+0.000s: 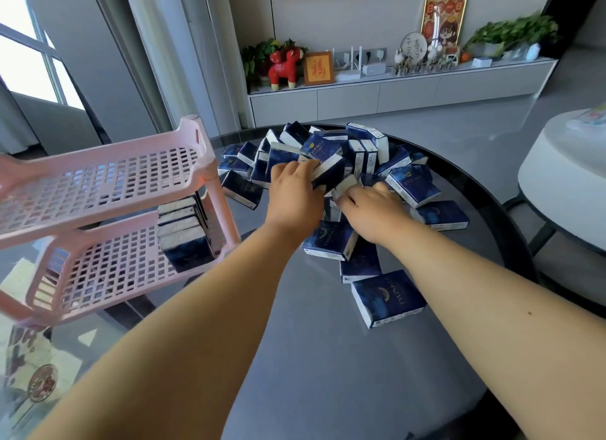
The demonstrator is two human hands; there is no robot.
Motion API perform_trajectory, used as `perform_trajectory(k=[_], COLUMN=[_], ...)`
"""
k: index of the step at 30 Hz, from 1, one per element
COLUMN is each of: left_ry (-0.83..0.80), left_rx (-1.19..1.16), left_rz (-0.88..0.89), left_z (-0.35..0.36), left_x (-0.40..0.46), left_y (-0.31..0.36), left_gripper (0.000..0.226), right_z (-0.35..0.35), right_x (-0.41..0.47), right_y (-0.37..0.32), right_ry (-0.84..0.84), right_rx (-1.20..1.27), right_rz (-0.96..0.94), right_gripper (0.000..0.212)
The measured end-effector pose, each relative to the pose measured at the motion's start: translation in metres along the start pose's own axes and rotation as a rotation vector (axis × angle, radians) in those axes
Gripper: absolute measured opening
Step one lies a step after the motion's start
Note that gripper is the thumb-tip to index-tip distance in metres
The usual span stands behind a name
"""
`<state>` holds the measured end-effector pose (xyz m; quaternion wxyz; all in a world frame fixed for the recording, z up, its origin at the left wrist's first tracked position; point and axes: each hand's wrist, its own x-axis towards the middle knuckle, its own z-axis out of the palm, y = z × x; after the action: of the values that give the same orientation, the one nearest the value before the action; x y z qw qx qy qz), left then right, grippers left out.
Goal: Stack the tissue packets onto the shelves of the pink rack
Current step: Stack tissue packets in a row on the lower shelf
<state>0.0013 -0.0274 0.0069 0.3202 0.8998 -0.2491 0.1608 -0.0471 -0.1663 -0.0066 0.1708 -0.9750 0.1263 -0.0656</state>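
Both forearms reach over the round table (328, 357); left hand (295, 190) grips a packet (328, 174), right hand (373, 210) pinches another packet (344, 185) in the pile (360, 154); pink rack (108, 190) holds a few upright packets (183, 233).

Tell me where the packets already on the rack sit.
Head view, left side: a row of packets stands on the rack's lower shelf, against its right end by the post; the top shelf holds none.

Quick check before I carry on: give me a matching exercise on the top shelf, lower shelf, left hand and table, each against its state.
1 top shelf
2 lower shelf
3 left hand
4 table

A loose pile of packets
B row of packets standing at one end
C no packets
D grip on a packet in the pile

Pairs: 1-C, 2-B, 3-D, 4-A
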Motion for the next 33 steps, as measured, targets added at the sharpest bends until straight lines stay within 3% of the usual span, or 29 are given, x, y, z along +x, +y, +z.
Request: perform_trajectory(k=[4,8,11,21,33], left_ry=[0.051,-0.133,-0.182,-0.097,-0.056], left_rx=[-0.058,-0.254,-0.264,-0.31,-0.202], left_rz=[-0.114,-0.266,-0.289,-0.308,-0.44], left_z=[-0.008,-0.009,-0.008,-0.019,-0.084], left_x=[-0.048,-0.057,-0.053,-0.112,-0.208], left_y=[-0.016,-0.021,-0.015,-0.003,-0.002], left_gripper=[0.039,0.05,0.049,0.05,0.055], right_z=[0.001,0.002,0.006,0.016,0.024], right_x=[-0.002,-0.005,-0.013,-0.066,-0.135], right_y=[0.006,0.002,0.001,-0.016,-0.062], right_ry=[-0.016,-0.089,-0.09,-0.014,-0.17], right_rx=[-0.067,-0.031,0.054,0.282,0.275], right_rz=[0.04,0.056,0.043,-0.172,-0.443], right_gripper=[0.06,0.057,0.055,0.029,0.033])
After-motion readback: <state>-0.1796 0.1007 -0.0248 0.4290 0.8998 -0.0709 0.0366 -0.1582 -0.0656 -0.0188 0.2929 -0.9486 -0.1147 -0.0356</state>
